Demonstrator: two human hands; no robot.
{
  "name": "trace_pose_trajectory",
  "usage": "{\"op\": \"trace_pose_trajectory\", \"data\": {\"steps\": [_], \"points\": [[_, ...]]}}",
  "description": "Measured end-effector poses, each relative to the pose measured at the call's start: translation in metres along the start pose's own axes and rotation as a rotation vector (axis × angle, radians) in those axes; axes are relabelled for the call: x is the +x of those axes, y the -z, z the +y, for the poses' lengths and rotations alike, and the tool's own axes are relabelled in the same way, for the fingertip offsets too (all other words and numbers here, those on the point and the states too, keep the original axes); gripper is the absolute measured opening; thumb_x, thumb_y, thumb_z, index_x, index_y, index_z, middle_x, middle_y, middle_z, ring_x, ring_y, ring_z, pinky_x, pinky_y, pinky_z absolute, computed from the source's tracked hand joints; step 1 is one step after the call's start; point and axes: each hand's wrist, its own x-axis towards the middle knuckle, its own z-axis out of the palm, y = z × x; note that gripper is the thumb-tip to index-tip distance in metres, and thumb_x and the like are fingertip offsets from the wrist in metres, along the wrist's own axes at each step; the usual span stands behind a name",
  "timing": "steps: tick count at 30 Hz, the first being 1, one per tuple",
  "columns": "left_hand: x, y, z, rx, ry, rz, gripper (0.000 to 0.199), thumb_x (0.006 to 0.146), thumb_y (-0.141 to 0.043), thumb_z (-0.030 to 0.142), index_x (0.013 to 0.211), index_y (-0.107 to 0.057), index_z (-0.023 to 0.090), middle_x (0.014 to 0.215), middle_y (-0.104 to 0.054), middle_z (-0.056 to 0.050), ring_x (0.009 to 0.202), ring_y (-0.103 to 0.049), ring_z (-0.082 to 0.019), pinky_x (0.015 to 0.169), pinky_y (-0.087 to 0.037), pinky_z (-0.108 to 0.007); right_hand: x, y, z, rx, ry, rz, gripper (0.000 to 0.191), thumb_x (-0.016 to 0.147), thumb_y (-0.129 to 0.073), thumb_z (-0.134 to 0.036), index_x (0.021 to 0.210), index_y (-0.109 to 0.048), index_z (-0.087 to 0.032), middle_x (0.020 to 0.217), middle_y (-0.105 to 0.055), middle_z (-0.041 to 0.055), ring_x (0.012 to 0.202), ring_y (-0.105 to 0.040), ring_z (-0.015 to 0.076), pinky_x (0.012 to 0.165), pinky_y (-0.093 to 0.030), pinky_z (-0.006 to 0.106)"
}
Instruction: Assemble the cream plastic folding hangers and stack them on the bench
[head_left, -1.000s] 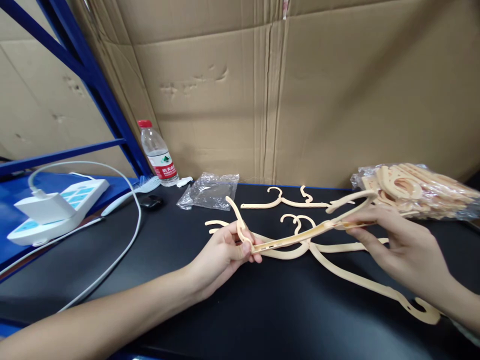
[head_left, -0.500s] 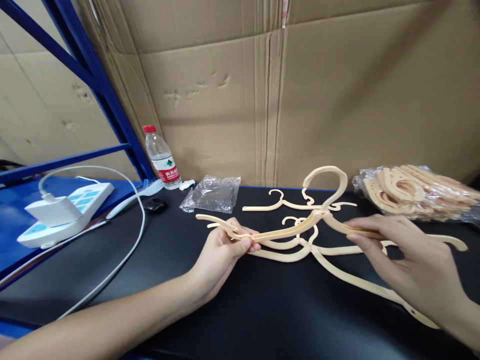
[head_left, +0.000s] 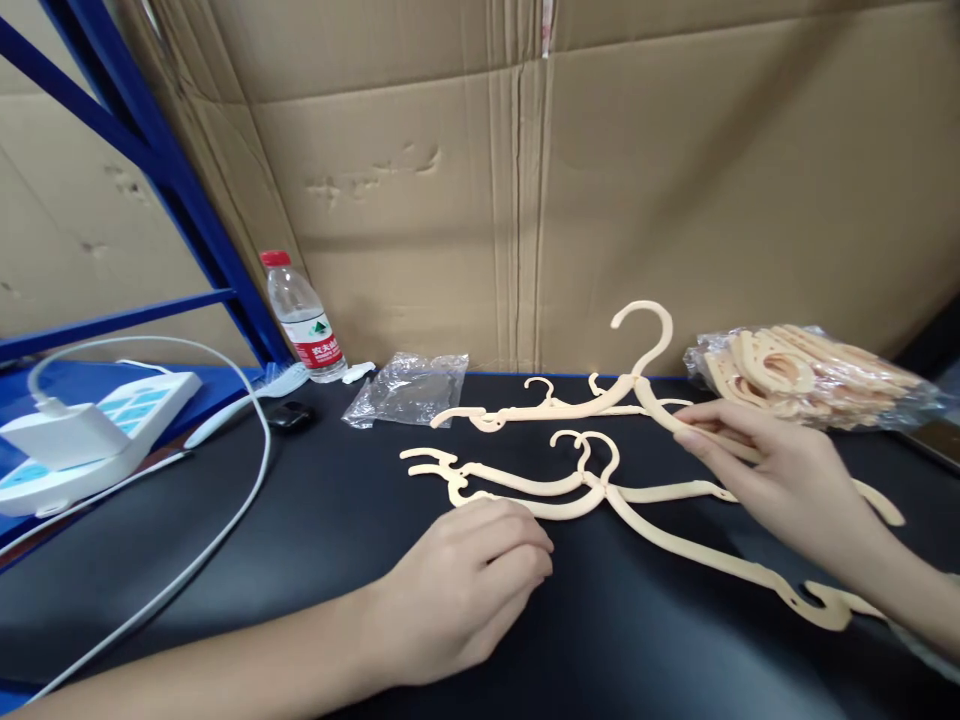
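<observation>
My right hand (head_left: 780,460) pinches one arm of a cream plastic folding hanger (head_left: 651,345), which is raised above the table with its hook up. Its other arm stretches left, overlapping a hanger (head_left: 538,385) that lies farther back. My left hand (head_left: 472,580) is loosely closed, knuckles up, and nothing sticks out of it. It overlaps the left arm of a spread hanger (head_left: 679,540) on the table; whether it touches that hanger I cannot tell. Just behind lies another similar hanger (head_left: 667,492).
A plastic bag of hanger parts (head_left: 795,375) lies at the back right. Clear plastic film (head_left: 409,390) and a red-capped water bottle (head_left: 307,325) stand back left. A power strip (head_left: 150,410) with a charger and looping white cable (head_left: 259,480) is left. Cardboard (head_left: 405,220) backs the black table.
My left hand has let go of the raised hanger and come down toward me. The hanger has tilted, its left arm now lower and farther back, still in my right hand. The view has shifted slightly right.
</observation>
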Motion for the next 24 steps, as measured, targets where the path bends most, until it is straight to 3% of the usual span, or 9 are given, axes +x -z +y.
{"op": "trace_pose_trajectory", "data": {"steps": [3, 5, 7, 10, 13, 17, 21, 24], "points": [[-0.001, 0.003, -0.002, 0.297, -0.148, 0.113, 0.021, 0.084, -0.053, 0.003, 0.1, -0.062, 0.013, 0.099, -0.07, -0.009, 0.097, -0.061, -0.021, 0.085, -0.049, -0.034, -0.002, 0.004, -0.007, 0.035, -0.011, -0.068, 0.027, 0.089, -0.052, -0.046, 0.091, -0.064, -0.022, 0.086, -0.068, 0.0046, 0.074, -0.066, 0.0207, 0.066, -0.051, 0.03], [-0.001, 0.004, -0.003, 0.44, -0.152, 0.248, 0.025, 0.082, -0.058, 0.004, 0.105, -0.062, 0.014, 0.107, -0.069, -0.01, 0.104, -0.058, -0.024, 0.09, -0.046, -0.038, -0.006, 0.009, -0.015, 0.053, -0.022, -0.121, 0.025, 0.089, -0.052, -0.045, 0.09, -0.063, -0.022, 0.08, -0.066, 0.0038, 0.068, -0.064, 0.0188, 0.06, -0.05, 0.028], [-0.001, 0.005, -0.003, 0.545, -0.098, 0.299, 0.032, 0.082, -0.06, 0.006, 0.113, -0.06, 0.016, 0.116, -0.067, -0.011, 0.112, -0.055, -0.027, 0.095, -0.042, -0.043, -0.012, 0.013, -0.024, 0.078, -0.009, -0.19, 0.023, 0.09, -0.052, -0.044, 0.089, -0.062, -0.023, 0.073, -0.063, 0.002, 0.061, -0.062, 0.0168, 0.055, -0.048, 0.026], [-0.001, 0.005, -0.001, 0.583, -0.031, 0.173, 0.035, 0.087, -0.053, 0.007, 0.12, -0.057, 0.02, 0.116, -0.068, -0.009, 0.105, -0.06, -0.025, 0.095, -0.039, -0.043, -0.02, 0.015, -0.034, 0.101, 0.043, -0.31, 0.02, 0.091, -0.051, -0.041, 0.086, -0.06, -0.024, 0.071, -0.062, 0.0004, 0.06, -0.061, 0.0156, 0.054, -0.048, 0.025], [-0.001, 0.005, 0.004, 0.581, -0.033, 0.031, 0.03, 0.09, -0.043, 0.005, 0.112, -0.061, 0.015, 0.104, -0.071, -0.01, 0.088, -0.064, -0.023, 0.081, -0.043, -0.039, -0.025, 0.012, -0.038, 0.112, 0.054, -0.43, 0.018, 0.092, -0.049, -0.035, 0.083, -0.059, -0.024, 0.067, -0.061, -0.0013, 0.056, -0.059, 0.0141, 0.051, -0.046, 0.024], [-0.003, 0.002, 0.011, 0.601, -0.014, -0.098, 0.028, 0.091, -0.038, 0.006, 0.105, -0.062, 0.009, 0.093, -0.069, -0.012, 0.08, -0.063, -0.025, 0.07, -0.045, -0.038, -0.031, 0.007, -0.035, 0.057, 0.044, -0.565, 0.011, 0.09, -0.052, -0.029, 0.083, -0.058, -0.024, 0.065, -0.06, -0.0033, 0.055, -0.057, 0.0132, 0.052, -0.045, 0.024], [-0.008, -0.004, 0.007, 0.573, 0.009, -0.14, 0.025, 0.09, -0.039, 0.007, 0.101, -0.061, 0.011, 0.091, -0.067, -0.011, 0.08, -0.062, -0.025, 0.067, -0.047, -0.038, -0.047, 0.003, -0.032, -0.013, 0.065, -0.543, 0.006, 0.086, -0.057, -0.023, 0.083, -0.061, -0.025, 0.078, -0.064, -0.0003, 0.068, -0.06, 0.0164, 0.061, -0.048, 0.028], [-0.01, -0.008, 0.0, 0.542, 0.027, -0.13, 0.024, 0.09, -0.039, 0.006, 0.097, -0.061, 0.013, 0.089, -0.066, -0.01, 0.079, -0.061, -0.024, 0.065, -0.048, -0.036, -0.061, 0.004, -0.027, -0.03, 0.064, -0.472, 0.012, 0.087, -0.054, -0.018, 0.09, -0.063, -0.024, 0.086, -0.065, 0.0029, 0.08, -0.062, 0.0194, 0.07, -0.051, 0.032]]}}
